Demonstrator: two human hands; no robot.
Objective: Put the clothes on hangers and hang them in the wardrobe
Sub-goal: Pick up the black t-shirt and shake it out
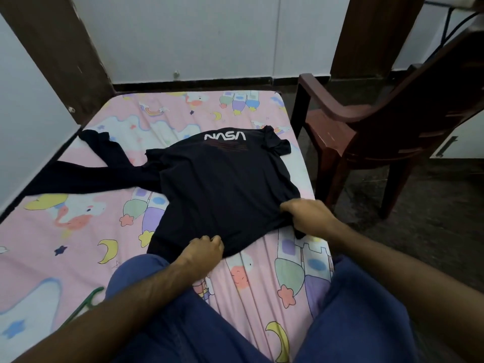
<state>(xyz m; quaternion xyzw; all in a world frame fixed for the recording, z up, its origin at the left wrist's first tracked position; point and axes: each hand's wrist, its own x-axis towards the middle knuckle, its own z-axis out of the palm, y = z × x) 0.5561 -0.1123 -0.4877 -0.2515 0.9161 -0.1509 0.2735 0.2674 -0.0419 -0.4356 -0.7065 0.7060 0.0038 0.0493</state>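
On the pink patterned bed (78, 231), a dark NASA T-shirt (222, 184) lies spread flat. The left hand (204, 251) pinches its near hem with curled fingers; the right hand (309, 214) grips the hem's right corner. A green hanger (89, 299) lies near the left forearm.
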